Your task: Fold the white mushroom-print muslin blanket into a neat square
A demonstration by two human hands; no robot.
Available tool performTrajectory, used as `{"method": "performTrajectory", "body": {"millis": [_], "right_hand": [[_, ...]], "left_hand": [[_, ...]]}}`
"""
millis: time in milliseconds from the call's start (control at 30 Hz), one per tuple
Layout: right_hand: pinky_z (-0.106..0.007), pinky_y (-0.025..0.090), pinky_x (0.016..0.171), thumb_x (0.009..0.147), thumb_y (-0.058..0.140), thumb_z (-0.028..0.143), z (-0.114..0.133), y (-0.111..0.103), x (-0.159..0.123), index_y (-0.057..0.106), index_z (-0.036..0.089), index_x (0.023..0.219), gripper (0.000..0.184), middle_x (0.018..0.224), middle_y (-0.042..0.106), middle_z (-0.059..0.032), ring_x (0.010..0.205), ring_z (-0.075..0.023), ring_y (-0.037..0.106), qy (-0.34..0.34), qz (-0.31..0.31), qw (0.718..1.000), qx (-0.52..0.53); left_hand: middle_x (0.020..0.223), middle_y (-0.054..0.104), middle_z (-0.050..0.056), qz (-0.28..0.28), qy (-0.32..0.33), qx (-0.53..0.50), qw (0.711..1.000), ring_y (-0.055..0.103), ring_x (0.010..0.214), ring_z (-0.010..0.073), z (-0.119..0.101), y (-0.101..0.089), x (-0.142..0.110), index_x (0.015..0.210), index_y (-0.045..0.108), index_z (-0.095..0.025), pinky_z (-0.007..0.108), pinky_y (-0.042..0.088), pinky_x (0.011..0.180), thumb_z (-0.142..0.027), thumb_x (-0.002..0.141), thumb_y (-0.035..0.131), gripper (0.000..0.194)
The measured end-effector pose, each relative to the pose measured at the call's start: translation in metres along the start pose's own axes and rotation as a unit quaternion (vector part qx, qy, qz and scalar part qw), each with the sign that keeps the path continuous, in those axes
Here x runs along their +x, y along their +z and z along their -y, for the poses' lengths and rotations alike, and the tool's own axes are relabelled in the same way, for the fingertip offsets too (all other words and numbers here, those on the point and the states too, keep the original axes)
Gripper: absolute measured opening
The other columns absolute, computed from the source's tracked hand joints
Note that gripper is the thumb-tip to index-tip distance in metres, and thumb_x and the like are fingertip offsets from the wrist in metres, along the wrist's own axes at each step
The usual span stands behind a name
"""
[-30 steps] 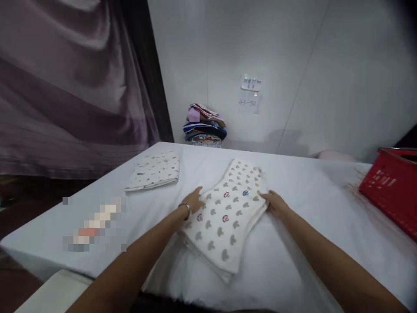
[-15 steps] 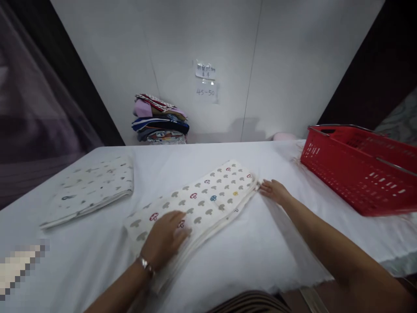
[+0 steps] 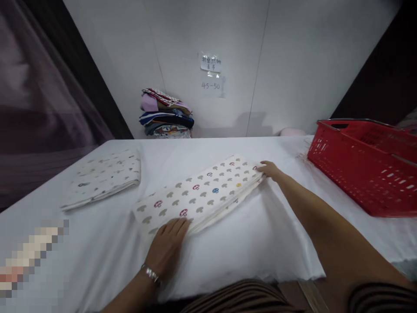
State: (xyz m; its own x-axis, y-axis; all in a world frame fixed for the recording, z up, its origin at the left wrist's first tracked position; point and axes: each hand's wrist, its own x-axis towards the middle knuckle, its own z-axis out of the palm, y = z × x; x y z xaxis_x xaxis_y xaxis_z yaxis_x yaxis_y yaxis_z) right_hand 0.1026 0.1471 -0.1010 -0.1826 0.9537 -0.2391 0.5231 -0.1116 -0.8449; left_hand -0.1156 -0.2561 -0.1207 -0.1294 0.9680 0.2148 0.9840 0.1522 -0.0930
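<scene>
A folded white cloth with grey mushroom shapes and a few red, blue and yellow motifs lies slantwise on the white-covered table in front of me. My left hand is at its near left edge, fingers together over the top layer and thumb out of sight. At the far right corner my right hand grips the layered edge, fingertips on top. To the left lies another folded white cloth with small grey figures; neither hand touches it.
A red plastic basket stands at the right. Behind the table's far edge is a stack of folded fabrics against the wall, below paper notes. A pixelated patch covers something at lower left.
My left hand has slid from the cloth's top to its near edge. My right hand has moved onto the far right corner. The view has shifted slightly.
</scene>
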Motion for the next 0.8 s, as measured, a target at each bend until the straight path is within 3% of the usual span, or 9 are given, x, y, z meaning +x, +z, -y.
{"method": "performTrajectory", "body": {"millis": [133,200,300,400,500,600,700,800], "right_hand": [[-0.019,0.041,0.048,0.069,0.067,0.024,-0.032,-0.044,-0.021,0.051,0.015,0.127,0.062,0.092,0.064,-0.0089,0.061,-0.0105,0.054,0.0,-0.065,0.998,-0.002],[-0.021,0.042,0.049,0.065,0.07,0.027,-0.057,-0.068,-0.039,0.055,0.014,0.123,0.062,0.09,0.064,-0.0083,0.059,-0.0113,0.054,0.035,-0.131,0.991,-0.005],[-0.026,0.041,0.05,0.064,0.071,0.037,-0.093,-0.094,-0.065,0.056,0.01,0.123,0.067,0.087,0.064,-0.0112,0.057,-0.0143,0.054,0.056,-0.15,0.985,-0.058],[-0.032,0.044,0.06,0.071,0.061,0.053,-0.117,-0.103,-0.078,0.052,0.01,0.128,0.071,0.092,0.065,-0.013,0.066,-0.0201,0.058,0.009,-0.148,0.975,-0.164],[-0.04,0.044,0.079,0.079,0.048,0.055,-0.123,-0.095,-0.082,0.053,0.009,0.126,0.066,0.109,0.061,-0.0189,0.092,-0.0287,0.058,-0.106,-0.2,0.934,-0.276],[-0.04,0.039,0.094,0.083,0.046,0.047,-0.115,-0.073,-0.092,0.06,0.01,0.115,0.051,0.116,0.059,-0.0186,0.107,-0.0287,0.053,-0.306,-0.22,0.88,-0.29],[-0.039,0.041,0.095,0.083,0.047,0.043,-0.097,-0.042,-0.113,0.062,0.016,0.107,0.04,0.109,0.064,-0.0121,0.105,-0.0245,0.056,-0.42,-0.098,0.873,-0.229],[-0.04,0.041,0.097,0.085,0.048,0.04,-0.076,-0.01,-0.137,0.064,0.022,0.104,0.031,0.111,0.064,-0.0082,0.107,-0.0236,0.055,-0.424,0.029,0.877,-0.223]], "left_hand": [[0.119,0.062,0.006,0.013,0.028,-0.003,1.0,0.055,0.109,0.0218,0.0,-0.002,0.039,0.121,0.057,-0.02,0.037,0.042,0.089,0.002,0.078,0.036,0.052],[0.122,0.061,0.006,0.015,0.054,-0.016,0.998,0.053,0.112,0.0218,-0.001,0.007,0.051,0.121,0.057,-0.02,0.037,0.042,0.089,0.004,0.078,0.036,0.053],[0.128,0.057,0.006,0.007,0.07,-0.046,0.996,0.048,0.12,0.0203,-0.001,0.022,0.05,0.122,0.056,-0.02,0.037,0.038,0.097,0.004,0.077,0.036,0.054],[0.134,0.052,0.006,-0.004,0.028,-0.076,0.997,0.043,0.126,0.0203,0.002,0.027,0.034,0.125,0.053,-0.02,0.04,0.031,0.106,0.001,0.076,0.04,0.055],[0.136,0.05,0.006,0.001,-0.039,-0.109,0.993,0.04,0.129,0.0227,0.009,0.024,0.016,0.127,0.052,-0.021,0.046,0.028,0.108,-0.006,0.076,0.045,0.054],[0.135,0.051,0.006,-0.014,-0.085,-0.147,0.985,0.04,0.129,0.0239,0.018,0.022,-0.001,0.127,0.052,-0.022,0.047,0.031,0.107,-0.014,0.079,0.047,0.048],[0.135,0.05,0.007,-0.034,-0.097,-0.21,0.972,0.044,0.125,0.0224,0.023,0.021,-0.012,0.124,0.052,-0.021,0.042,0.036,0.104,-0.029,0.082,0.052,0.044],[0.127,0.056,0.008,-0.069,-0.164,-0.25,0.952,0.05,0.116,0.0211,0.02,0.016,-0.015,0.119,0.055,-0.018,0.038,0.04,0.1,-0.037,0.082,0.053,0.042]]}}
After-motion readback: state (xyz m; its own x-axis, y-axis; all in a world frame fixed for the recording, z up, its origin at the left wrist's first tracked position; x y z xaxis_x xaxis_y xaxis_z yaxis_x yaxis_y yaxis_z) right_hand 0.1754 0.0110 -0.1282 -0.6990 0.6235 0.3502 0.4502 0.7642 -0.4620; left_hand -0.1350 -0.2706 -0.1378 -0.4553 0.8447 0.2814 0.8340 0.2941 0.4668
